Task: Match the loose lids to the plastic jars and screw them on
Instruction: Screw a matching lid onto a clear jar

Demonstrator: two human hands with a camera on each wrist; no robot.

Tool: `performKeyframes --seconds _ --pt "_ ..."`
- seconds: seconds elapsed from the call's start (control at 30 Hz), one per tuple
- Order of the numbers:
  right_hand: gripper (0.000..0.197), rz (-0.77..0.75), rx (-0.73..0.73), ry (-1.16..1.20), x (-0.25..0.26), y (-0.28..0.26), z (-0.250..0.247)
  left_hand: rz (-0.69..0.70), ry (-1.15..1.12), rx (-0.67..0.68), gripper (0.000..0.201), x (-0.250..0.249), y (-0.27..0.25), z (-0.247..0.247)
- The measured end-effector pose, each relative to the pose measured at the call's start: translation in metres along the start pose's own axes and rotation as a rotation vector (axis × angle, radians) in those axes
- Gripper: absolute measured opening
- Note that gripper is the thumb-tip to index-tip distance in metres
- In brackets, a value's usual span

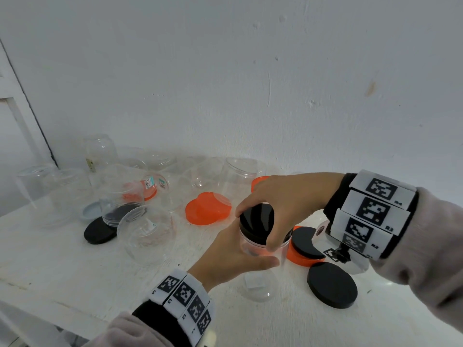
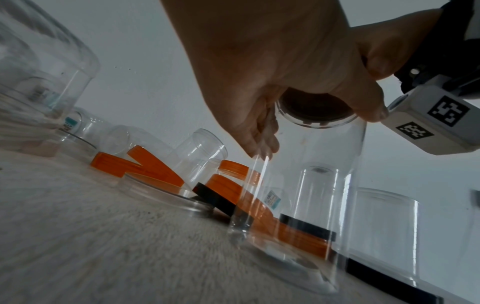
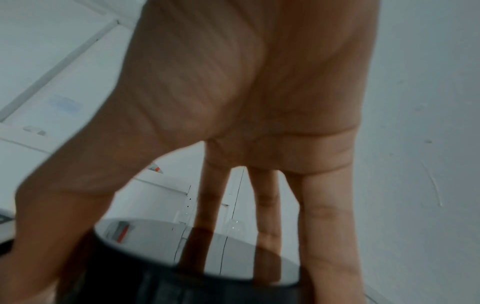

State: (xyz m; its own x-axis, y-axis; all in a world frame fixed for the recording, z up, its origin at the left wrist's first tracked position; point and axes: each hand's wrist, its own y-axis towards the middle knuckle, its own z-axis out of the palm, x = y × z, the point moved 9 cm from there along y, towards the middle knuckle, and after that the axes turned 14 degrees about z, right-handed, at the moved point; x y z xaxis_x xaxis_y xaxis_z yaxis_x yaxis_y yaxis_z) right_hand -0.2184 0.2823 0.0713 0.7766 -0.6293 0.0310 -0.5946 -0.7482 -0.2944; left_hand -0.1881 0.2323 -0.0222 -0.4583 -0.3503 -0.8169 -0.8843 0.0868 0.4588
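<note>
While left hand point(image 1: 226, 256) steadies jar point(image 1: 263, 249) | right hand point(image 1: 283, 196) grips black lid point(image 1: 256, 220)

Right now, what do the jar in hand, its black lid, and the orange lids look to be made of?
Jar: clear, glossy, thin-walled, probably plastic; lids behind show through it.
Black lid: opaque, smooth with a slight sheen, likely plastic; the right wrist view shows reflections on its top.
Orange lids: bright, slightly translucent, glossy, probably plastic.
</note>
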Motion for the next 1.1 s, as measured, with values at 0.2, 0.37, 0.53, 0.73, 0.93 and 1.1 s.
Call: performKeyframes --seconds 0.2,0.37,0.53,0.73,0.93,1.1 --pt "0.058 0.030 -0.059 0.062 -0.002 0.001 0.000 0.002 -0.010 -0.006 0.076 -0.001 0.000 0.000" --pt "0.044 0.083 -0.104 0.087 -0.004 0.002 0.004 0.009 -0.010 -0.010 0.078 0.000 0.000 0.000" --pt "0.074 0.042 0.072 -0.009 -0.008 -0.002 0.010 0.019 -0.001 -0.010 0.076 -0.003 0.000 0.001" --pt "0.064 -0.040 -0.036 0.016 -0.002 -0.003 0.000 0.017 0.001 -0.009 0.078 -0.002 0.000 0.002" --pt "0.063 0.096 -0.067 0.048 -0.008 0.002 0.005 0.010 0.004 0.010 0.076 -0.002 0.001 0.002" --pt "0.080 0.045 0.122 -0.045 -0.004 -0.001 0.009 -0.001 0.029 0.004 0.076 -0.001 0.000 0.001"
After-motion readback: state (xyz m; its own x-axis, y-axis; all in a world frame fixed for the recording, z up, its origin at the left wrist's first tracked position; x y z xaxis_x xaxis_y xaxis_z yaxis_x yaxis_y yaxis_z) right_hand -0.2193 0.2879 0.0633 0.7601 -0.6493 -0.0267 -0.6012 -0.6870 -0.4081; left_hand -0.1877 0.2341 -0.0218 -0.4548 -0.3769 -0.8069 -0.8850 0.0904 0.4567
